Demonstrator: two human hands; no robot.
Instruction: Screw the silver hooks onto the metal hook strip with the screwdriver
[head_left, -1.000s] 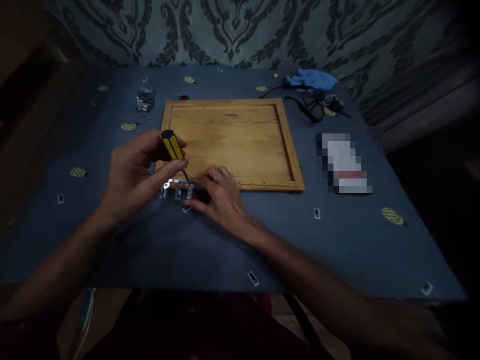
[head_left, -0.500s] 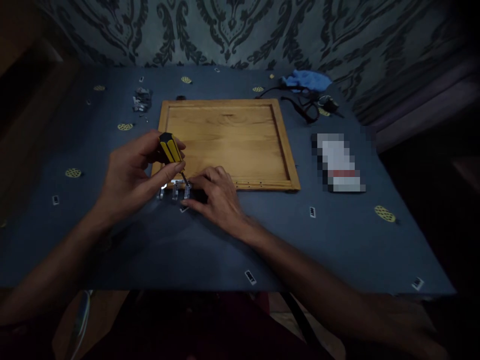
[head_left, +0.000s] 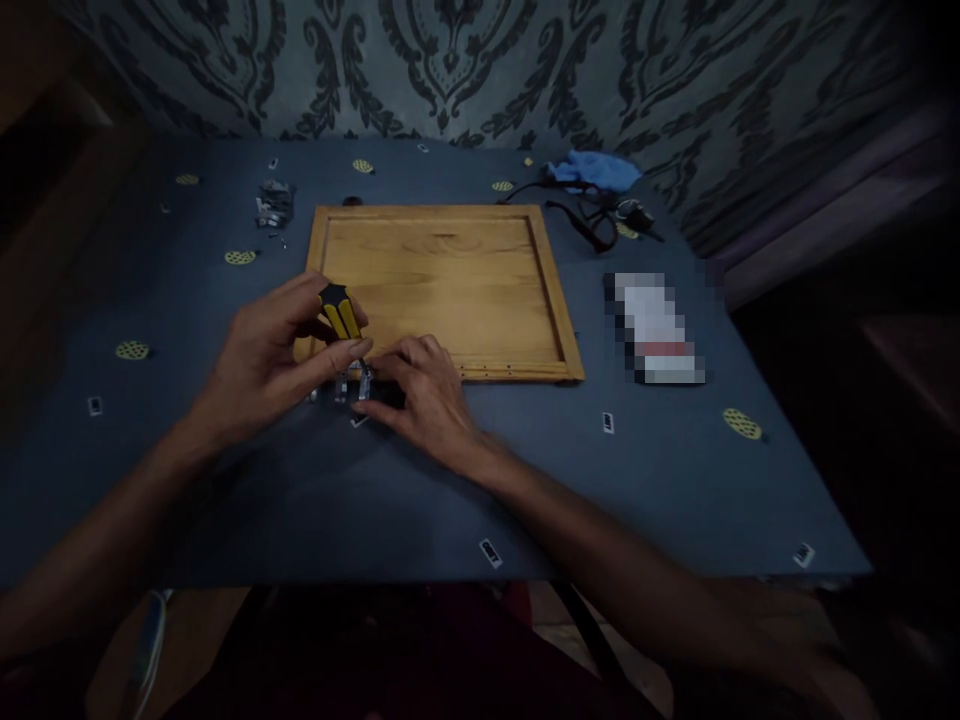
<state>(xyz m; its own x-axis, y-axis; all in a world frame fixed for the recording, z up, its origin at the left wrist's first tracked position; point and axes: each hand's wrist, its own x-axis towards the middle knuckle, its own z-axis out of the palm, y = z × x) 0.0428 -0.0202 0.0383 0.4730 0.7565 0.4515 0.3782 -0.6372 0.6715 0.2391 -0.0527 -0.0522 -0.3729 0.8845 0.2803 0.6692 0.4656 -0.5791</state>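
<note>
The left hand (head_left: 262,360) grips one yellow-and-black screwdriver (head_left: 342,314), tip down at the rightmost of three metal brackets (head_left: 364,386) along the near edge of one wooden panel (head_left: 442,285). The right hand's (head_left: 427,400) fingers surround that bracket; pinching cannot be told.

Panel (head_left: 442,285): frame centre, on the table (head_left: 420,510).
Screwdriver (head_left: 343,315): in my left hand (head_left: 262,350), left of centre.
My right hand (head_left: 425,395): at the panel's near edge.
Cloth (head_left: 598,170): upper right, behind the glasses (head_left: 603,243).
</note>
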